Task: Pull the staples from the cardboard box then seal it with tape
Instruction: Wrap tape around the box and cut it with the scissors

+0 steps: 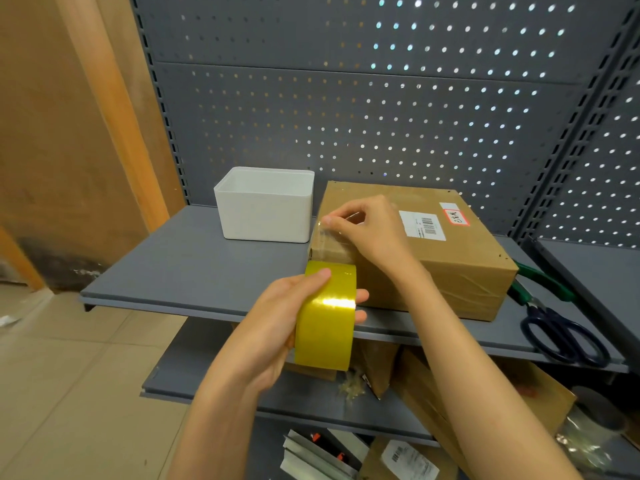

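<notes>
Fingers [329, 221] of the right hand [372, 233] pinch the clear tape end at the cardboard box [429, 258] on the shelf [180, 268].
Head view: left hand [277, 327] grips the yellow tape roll [327, 317], just below; slack could wrinkle the strip; it may stick crooked.

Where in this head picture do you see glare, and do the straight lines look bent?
In the head view, a bright glare band crosses the yellow tape roll held by the left hand; the clear tape strip pinched by the right hand glints faintly; the pegboard holes shine brightest at upper right; the shelf edge and uprights bow, showing wide-angle distortion.
</notes>
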Tool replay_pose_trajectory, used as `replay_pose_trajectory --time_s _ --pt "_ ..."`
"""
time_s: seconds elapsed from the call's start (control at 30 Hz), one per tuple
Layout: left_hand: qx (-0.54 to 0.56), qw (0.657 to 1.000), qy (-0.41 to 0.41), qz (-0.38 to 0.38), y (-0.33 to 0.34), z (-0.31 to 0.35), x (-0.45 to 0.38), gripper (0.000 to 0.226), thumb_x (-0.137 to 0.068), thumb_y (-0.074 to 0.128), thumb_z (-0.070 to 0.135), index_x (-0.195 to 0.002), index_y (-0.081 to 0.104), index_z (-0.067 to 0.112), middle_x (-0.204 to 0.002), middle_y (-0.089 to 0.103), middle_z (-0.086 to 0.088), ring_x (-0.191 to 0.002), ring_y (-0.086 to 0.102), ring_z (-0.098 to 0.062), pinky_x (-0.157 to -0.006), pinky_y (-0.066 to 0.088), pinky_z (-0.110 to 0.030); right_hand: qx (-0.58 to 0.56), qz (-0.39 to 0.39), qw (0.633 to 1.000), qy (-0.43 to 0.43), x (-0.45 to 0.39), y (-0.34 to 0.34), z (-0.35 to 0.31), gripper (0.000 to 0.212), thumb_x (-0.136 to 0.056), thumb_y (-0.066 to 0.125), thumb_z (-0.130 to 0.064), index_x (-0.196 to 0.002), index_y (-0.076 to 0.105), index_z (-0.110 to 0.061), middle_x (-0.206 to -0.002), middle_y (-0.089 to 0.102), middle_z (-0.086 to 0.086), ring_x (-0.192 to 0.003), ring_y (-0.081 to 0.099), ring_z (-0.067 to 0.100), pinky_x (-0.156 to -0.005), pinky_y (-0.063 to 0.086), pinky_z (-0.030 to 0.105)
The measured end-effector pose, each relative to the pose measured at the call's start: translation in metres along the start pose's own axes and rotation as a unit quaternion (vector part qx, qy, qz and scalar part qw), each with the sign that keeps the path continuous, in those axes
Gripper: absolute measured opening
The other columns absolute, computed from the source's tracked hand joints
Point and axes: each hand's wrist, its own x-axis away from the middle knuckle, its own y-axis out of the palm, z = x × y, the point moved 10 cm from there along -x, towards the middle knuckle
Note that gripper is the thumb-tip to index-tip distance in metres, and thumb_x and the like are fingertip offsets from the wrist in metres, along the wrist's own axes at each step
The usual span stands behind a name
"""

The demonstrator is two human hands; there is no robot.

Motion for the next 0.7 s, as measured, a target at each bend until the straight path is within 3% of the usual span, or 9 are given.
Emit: replay_pose_trajectory --time_s 0.23,0.4,0.53,0.7 --pt "-0.007 1.000 -0.004 0.000 -0.0001 -0.0038 -0.0037 0.047 -0.080 0.050 0.042 -0.115 0.059 0.012 -0.100 0.074 -0.005 -0.089 0.071 -0.021 -0.079 0.056 -0.039 0.019 0.004 1.000 0.004 0.0000 0.0019 0.0082 0.010 -0.082 0.069 -0.033 -0.079 0.075 -0.025 -0.074 0.066 -0.017 -0.076 0.060 0.003 -0.067 0.045 0.026" --pt "-0.006 1.000 -0.001 0.002 -0.0043 -0.0035 -0.0053 0.048 -0.078 0.052 0.042 -0.114 0.058 0.012 -0.098 0.074 -0.006 -0.086 0.072 -0.022 -0.076 0.058 -0.037 0.044 0.008 0.999 0.008 0.0009 0.0039 0.0084 0.013 -0.082 0.067 -0.037 -0.080 0.074 -0.027 -0.079 0.069 -0.013 -0.077 0.059 0.004 -0.064 0.045 0.026" --pt "-0.002 1.000 -0.002 -0.005 -0.0061 -0.0044 -0.0050 0.049 -0.078 0.052 0.043 -0.117 0.057 0.013 -0.099 0.074 -0.006 -0.087 0.071 -0.022 -0.074 0.059 -0.035 0.083 -0.001 0.996 0.013 0.0018 0.0093 0.0086 0.012 -0.083 0.066 -0.038 -0.082 0.074 -0.029 -0.083 0.070 -0.012 -0.073 0.053 0.001 -0.052 0.031 0.018" --pt "-0.007 1.000 0.003 -0.005 -0.0066 -0.0066 -0.0041 0.051 -0.078 0.052 0.047 -0.118 0.057 0.016 -0.100 0.074 -0.005 -0.087 0.071 -0.022 -0.073 0.059 -0.034 0.105 0.001 0.994 0.023 0.0018 0.0088 0.0097 0.027 -0.087 0.062 -0.038 -0.114 0.066 -0.032 -0.088 0.063 -0.012 -0.085 0.054 0.009 -0.058 0.033 0.023"
